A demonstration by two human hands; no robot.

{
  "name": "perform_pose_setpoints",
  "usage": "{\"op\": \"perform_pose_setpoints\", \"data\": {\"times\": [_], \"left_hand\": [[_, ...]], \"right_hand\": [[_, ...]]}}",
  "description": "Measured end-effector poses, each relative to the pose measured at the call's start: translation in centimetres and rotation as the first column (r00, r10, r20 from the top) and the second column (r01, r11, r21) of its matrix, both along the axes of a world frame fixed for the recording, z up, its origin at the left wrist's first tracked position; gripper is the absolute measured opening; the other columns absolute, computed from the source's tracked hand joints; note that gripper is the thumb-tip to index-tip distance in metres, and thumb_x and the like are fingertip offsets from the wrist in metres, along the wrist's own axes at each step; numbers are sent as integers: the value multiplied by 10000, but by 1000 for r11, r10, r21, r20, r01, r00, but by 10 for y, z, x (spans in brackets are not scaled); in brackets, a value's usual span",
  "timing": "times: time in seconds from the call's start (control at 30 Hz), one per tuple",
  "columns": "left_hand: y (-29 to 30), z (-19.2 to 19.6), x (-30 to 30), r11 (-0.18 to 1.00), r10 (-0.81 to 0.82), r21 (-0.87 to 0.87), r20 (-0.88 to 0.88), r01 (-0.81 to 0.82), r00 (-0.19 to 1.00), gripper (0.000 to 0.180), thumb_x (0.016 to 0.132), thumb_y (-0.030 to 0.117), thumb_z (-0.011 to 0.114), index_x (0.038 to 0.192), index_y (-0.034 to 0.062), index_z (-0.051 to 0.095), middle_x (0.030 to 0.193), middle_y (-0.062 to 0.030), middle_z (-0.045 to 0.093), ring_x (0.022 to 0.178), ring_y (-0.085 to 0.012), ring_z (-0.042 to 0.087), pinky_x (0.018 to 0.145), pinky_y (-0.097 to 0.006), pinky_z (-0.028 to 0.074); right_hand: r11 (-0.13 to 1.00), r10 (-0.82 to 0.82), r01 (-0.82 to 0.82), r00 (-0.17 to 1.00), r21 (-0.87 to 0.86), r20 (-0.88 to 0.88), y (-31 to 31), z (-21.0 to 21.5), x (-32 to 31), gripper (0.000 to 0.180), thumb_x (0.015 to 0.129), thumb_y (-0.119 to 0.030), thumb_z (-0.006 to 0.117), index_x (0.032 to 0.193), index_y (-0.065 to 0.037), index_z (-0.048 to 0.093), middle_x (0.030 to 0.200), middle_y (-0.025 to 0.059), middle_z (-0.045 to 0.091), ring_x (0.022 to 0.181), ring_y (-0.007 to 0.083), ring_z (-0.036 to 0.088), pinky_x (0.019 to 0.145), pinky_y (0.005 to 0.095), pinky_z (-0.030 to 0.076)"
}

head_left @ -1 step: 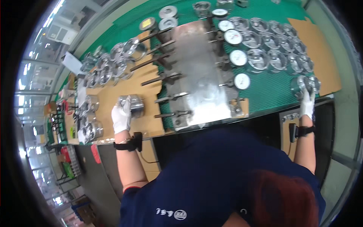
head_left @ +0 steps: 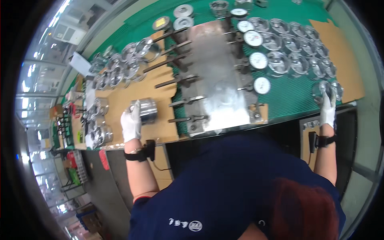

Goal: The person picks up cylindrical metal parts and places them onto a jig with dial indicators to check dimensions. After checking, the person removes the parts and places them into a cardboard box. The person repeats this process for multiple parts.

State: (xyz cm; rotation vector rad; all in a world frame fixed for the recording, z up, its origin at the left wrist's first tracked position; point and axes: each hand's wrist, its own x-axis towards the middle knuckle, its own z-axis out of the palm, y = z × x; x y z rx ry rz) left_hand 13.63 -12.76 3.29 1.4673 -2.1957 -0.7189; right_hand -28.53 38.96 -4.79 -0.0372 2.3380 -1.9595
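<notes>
My left hand (head_left: 131, 125), in a white glove, is closed on the left side of a shiny metal piston (head_left: 148, 110) at the cardboard's right part. The thumb points up along the piston's side; some fingers are hidden behind it. Far to the right, my gloved right hand (head_left: 328, 109) reaches to a piston (head_left: 319, 91) at the front end of the piston rows, its fingers closed around the wall. Between the hands lies a flat steel plate (head_left: 218, 76), with dark rods along its left side and round white dial gauges (head_left: 262, 85) along its right.
Several pistons (head_left: 278, 63) stand in rows on the green mat (head_left: 280, 105) at the right. Other pistons (head_left: 117, 76) are grouped on the left cardboard (head_left: 158, 131). A yellow-marked round part (head_left: 161, 23) sits at the back. Cardboard (head_left: 344, 76) also lies at the far right.
The whole picture has shifted slightly to the right. Both hands stay at the same pistons; nothing has been let go.
</notes>
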Motion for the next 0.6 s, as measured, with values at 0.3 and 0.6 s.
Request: {"op": "perform_pose_setpoints", "data": {"times": [0.3, 0.6], "left_hand": [[128, 59, -45, 532, 145, 589, -771, 608, 620, 363, 985, 220, 619, 1170, -91, 651, 1008, -110, 684, 898, -162, 656, 779, -302, 536], [138, 16, -85, 696, -718, -134, -153, 706, 679, 678, 817, 23, 701, 1434, -21, 425, 1317, -253, 578, 1137, -359, 637, 977, -430, 513]], "right_hand": [[243, 958, -965, 222, 102, -183, -196, 102, 167, 1151, 725, -231, 909, 1594, -12, 187, 1472, 254, 391, 1250, 370, 545, 1063, 419, 462], [490, 857, -657, 241, 573, -456, -230, 80, 165, 1074, 611, -259, 910, 1492, 0, 353, 1232, 251, 538, 1117, 430, 560, 985, 465, 471]]}}
